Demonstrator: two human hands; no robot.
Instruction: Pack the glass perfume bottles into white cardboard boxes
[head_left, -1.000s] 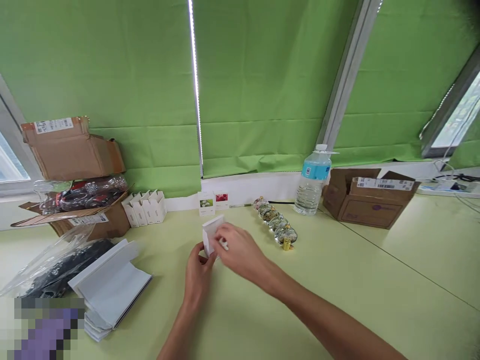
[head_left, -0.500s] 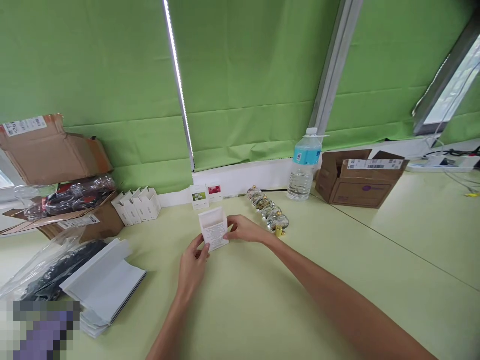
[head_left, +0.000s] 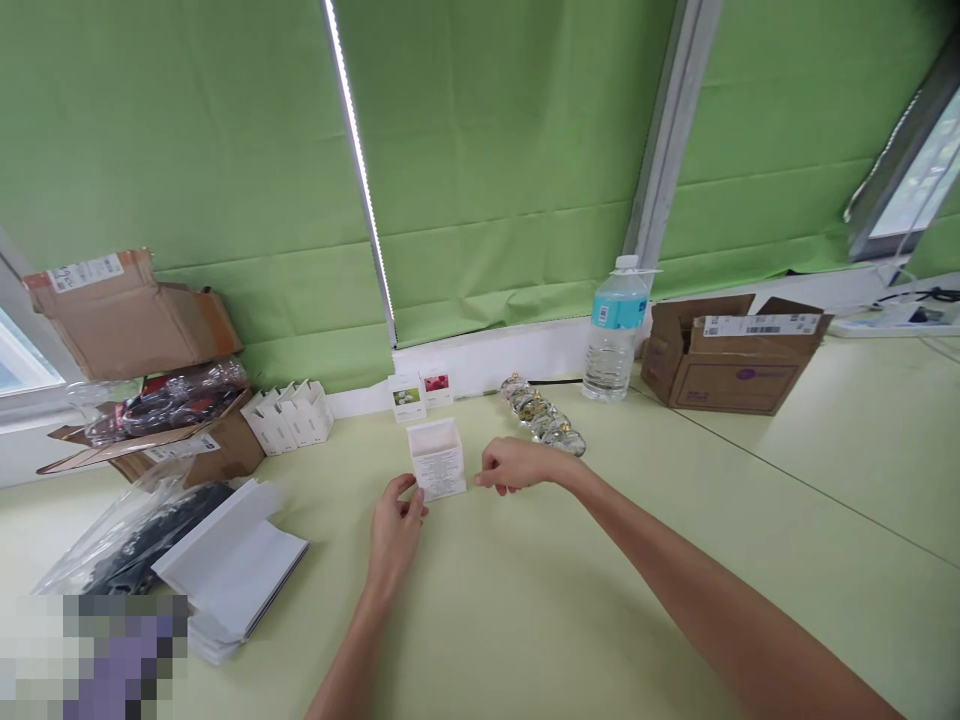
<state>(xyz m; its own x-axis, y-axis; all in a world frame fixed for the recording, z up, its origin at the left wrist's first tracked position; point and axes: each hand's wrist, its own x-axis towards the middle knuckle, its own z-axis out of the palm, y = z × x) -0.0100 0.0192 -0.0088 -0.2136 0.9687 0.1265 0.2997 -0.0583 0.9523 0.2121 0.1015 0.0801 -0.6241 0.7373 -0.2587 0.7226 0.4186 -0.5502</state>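
A small white box (head_left: 439, 470) with printed text on its front and an open top stands on the pale green table. My left hand (head_left: 399, 512) pinches its lower left edge between thumb and fingers. To the right of the box, my right hand (head_left: 517, 465) is apart from it, its fingers curled together; what they hold, if anything, is too small to tell. Behind my right hand lies a row of clear glass ornaments with gold tops (head_left: 541, 412). Two small picture cards or boxes (head_left: 407, 398) stand behind the white box.
Several white boxes (head_left: 291, 420) stand at the back left, beside stacked cardboard boxes (head_left: 135, 330). White papers (head_left: 238, 565) lie at the left. A water bottle (head_left: 613, 335) and an open cardboard box (head_left: 739, 370) stand at the back right.
My right hand has let go of the white box and moved a little to its right. The box now stands more upright, with my left hand still on it. The view has shifted slightly.
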